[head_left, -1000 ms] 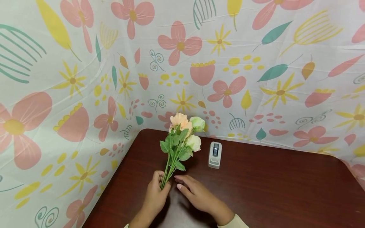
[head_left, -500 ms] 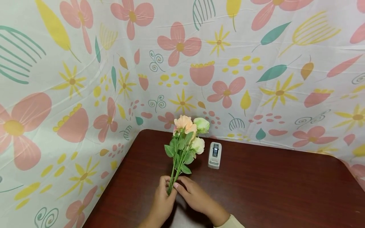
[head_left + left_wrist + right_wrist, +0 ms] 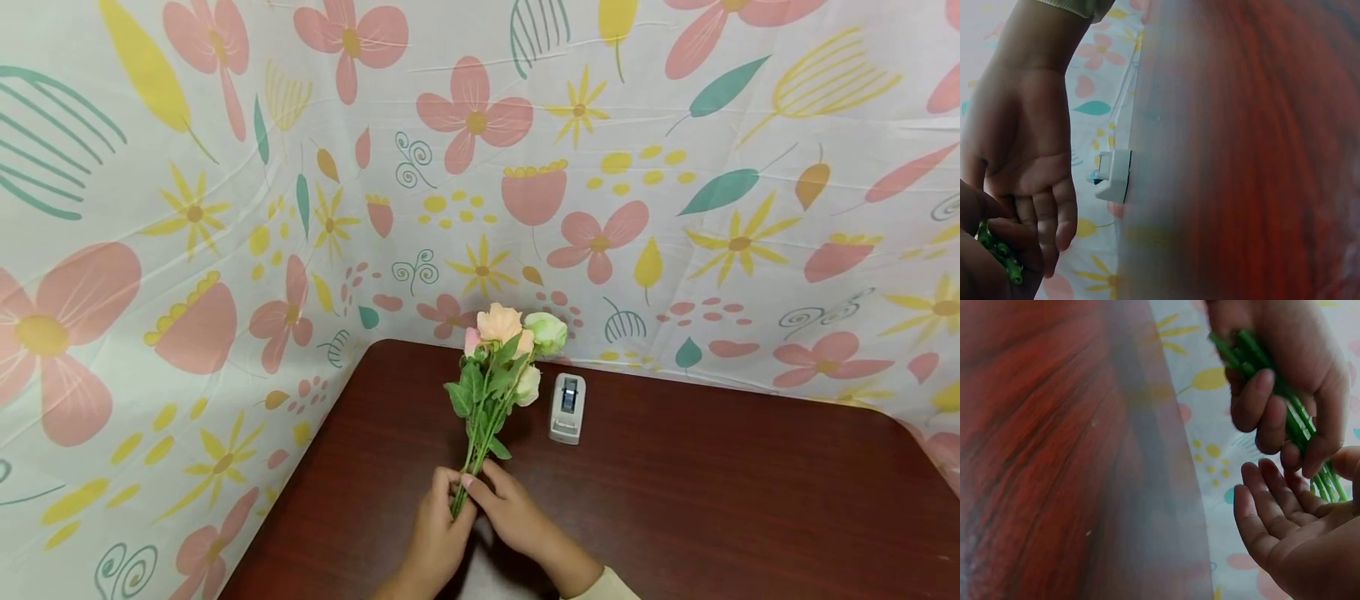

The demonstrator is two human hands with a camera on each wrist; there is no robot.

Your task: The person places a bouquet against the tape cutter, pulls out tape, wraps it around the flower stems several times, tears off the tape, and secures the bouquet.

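A bunch of artificial flowers [image 3: 498,375], with peach, pink and pale green blooms and green leaves, leans up and away over the table. My left hand [image 3: 441,533] grips the lower stems, fingers curled round them. In the right wrist view, the green stems [image 3: 1294,415] run through that fist, cut ends poking out at the top. Just above it, my right hand [image 3: 513,517] pinches the stems between thumb and forefinger. Its other fingers [image 3: 1266,506] are loosely bent, apart from the stems.
A white tape dispenser [image 3: 567,408] stands on the dark red-brown table [image 3: 712,492], right of the blooms. Cloth walls [image 3: 675,275] printed with flowers and leaves rise behind the table and along its left side.
Both hands and the bunch have shifted right, the blooms nearer the tape dispenser. My right hand, apart from the stems at first, has closed in and taken hold of them.
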